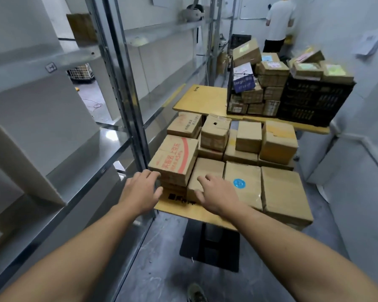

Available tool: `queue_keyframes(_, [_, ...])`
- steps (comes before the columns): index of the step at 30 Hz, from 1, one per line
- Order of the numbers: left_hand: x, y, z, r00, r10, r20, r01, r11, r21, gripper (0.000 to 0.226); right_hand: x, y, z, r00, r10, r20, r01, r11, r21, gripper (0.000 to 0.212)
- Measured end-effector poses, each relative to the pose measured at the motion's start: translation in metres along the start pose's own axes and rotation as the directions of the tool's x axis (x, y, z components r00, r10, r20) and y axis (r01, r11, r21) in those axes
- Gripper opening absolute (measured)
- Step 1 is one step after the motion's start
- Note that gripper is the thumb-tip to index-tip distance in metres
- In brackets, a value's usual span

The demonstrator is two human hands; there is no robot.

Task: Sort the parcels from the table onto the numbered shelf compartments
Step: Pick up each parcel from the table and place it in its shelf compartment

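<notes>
Left hand (143,189), fingers spread, at near corner of red-printed box (175,159); right hand (216,194) splayed, empty, over plain box (210,166) right of it.

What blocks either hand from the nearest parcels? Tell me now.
Nothing visible. The left hand is at the near corner of the red-printed box, the right hand over the plain box beside it; nothing lies between.

I stand in narrow parcel stockroom. Steel shelving racks (118,90) run along my left. Taped cardboard parcels (282,190) crowd yellow table (183,211) ahead of me; more fill black crate (314,101) at right edge of far table (201,99). Grey concrete floor (162,258).
</notes>
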State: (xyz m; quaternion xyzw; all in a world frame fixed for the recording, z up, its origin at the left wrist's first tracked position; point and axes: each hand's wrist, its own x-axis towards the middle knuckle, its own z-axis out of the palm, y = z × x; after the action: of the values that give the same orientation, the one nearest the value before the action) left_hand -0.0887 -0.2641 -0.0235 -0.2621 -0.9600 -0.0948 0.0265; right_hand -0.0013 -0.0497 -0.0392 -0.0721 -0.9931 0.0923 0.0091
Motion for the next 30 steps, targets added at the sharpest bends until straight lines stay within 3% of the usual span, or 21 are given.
queue_keyframes(6, [0.078, -0.02, 0.009, 0.998, -0.065, -0.016, 0.064, 0.997, -0.048, 0.045, 0.1, 0.009, 0.013, 1.0, -0.031, 0.004, 0.03, 0.992, 0.121, 0.047])
queue_keyframes(13, [0.134, -0.043, 0.039, 0.98, -0.168, 0.103, 0.181, 0.976, -0.124, 0.044, 0.16, 0.01, 0.04, 0.994, 0.087, 0.062, -0.103, 0.929, 0.356, 0.05])
queue_keyframes(18, [0.147, -0.055, 0.056, 0.955, -0.232, 0.183, 0.274, 0.927, -0.254, 0.048, 0.166, 0.012, 0.057, 0.959, 0.274, 0.078, -0.27, 0.787, 0.555, 0.049])
queue_keyframes(20, [0.146, -0.055, 0.06, 0.961, -0.199, 0.19, 0.255, 0.905, -0.34, 0.051, 0.166, 0.009, 0.063, 0.943, 0.31, 0.12, -0.311, 0.695, 0.648, 0.056])
queue_keyframes(25, [0.136, -0.048, 0.064, 0.987, -0.126, 0.098, 0.158, 0.851, -0.501, 0.046, 0.157, -0.003, 0.066, 0.924, 0.371, 0.091, -0.317, 0.615, 0.722, 0.056])
queue_keyframes(27, [0.133, -0.047, 0.06, 0.99, -0.135, 0.037, 0.131, 0.797, -0.59, 0.037, 0.152, -0.004, 0.063, 0.918, 0.39, 0.075, -0.304, 0.569, 0.764, 0.052])
queue_keyframes(30, [0.128, -0.049, 0.053, 0.973, -0.227, 0.043, 0.166, 0.56, -0.812, 0.028, 0.139, -0.001, 0.057, 0.914, 0.402, 0.059, -0.263, 0.474, 0.84, 0.049])
